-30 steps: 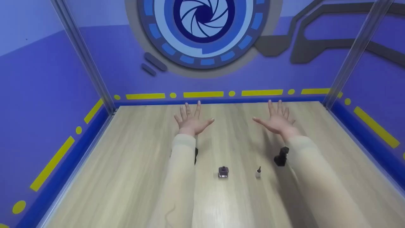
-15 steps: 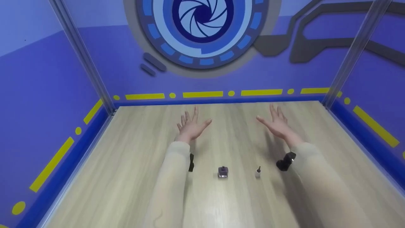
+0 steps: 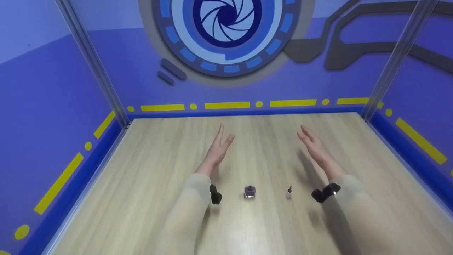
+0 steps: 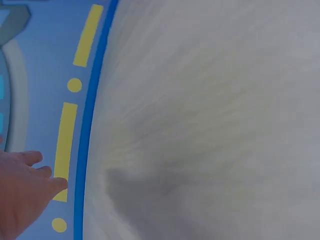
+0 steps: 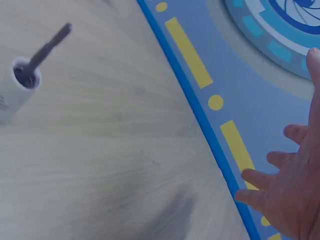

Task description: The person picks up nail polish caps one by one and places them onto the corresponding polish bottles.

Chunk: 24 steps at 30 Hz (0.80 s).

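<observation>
Both hands are held above the table, apart, with nothing in them. My left hand has its fingers and thumb extended, turned edge-on in the head view. Opposite it, my right hand also has straight fingers, seen spread in the right wrist view. Between the forearms stands a small dark purple nail polish bottle without its cap. To its right, a white cap stands with its dark brush pointing up. The right wrist view shows the cap close by; neither object is touched.
A wood-grain table is enclosed by blue panels with yellow markings and metal corner posts. A black wrist camera sits on the left wrist, another black camera on the right.
Both hands have drawn back a little toward the body and rotated, from palms down with fingers spread to edge-on. The bottle and cap have not moved.
</observation>
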Motion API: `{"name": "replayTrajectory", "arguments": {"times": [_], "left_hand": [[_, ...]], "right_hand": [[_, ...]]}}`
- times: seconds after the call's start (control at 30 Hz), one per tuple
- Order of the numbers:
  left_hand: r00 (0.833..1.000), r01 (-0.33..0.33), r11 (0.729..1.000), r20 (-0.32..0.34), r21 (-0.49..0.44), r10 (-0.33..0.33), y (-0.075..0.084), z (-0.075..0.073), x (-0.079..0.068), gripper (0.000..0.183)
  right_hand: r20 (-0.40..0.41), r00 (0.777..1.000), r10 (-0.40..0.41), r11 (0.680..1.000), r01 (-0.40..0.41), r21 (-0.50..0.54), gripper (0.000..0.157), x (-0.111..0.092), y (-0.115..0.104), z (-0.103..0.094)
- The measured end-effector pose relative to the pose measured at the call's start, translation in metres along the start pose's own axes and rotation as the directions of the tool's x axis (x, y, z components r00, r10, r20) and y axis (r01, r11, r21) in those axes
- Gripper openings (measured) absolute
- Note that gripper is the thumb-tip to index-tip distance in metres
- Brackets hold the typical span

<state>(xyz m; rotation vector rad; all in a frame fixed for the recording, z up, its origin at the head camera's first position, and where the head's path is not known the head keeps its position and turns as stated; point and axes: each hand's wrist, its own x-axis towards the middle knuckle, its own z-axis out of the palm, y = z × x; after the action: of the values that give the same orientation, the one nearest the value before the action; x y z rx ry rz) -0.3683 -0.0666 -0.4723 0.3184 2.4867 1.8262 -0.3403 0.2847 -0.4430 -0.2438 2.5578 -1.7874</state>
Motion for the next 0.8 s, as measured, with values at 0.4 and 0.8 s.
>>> {"name": "replayTrajectory", "arguments": {"times": [0.4,0.8], "left_hand": [[0.998,0.007,0.941,0.057,-0.339,0.013,0.003,0.002,-0.047,0.051],[0.975,0.093,0.930,0.223,-0.355,-0.013,-0.034,0.027,-0.064,0.040]], "right_hand": [[0.098,0.992,-0.084,0.936,0.044,0.349,0.054,-0.044,0.006,0.005],[0.352,0.935,-0.038,0.942,-0.083,0.324,0.046,-0.075,0.033,0.007]]}}
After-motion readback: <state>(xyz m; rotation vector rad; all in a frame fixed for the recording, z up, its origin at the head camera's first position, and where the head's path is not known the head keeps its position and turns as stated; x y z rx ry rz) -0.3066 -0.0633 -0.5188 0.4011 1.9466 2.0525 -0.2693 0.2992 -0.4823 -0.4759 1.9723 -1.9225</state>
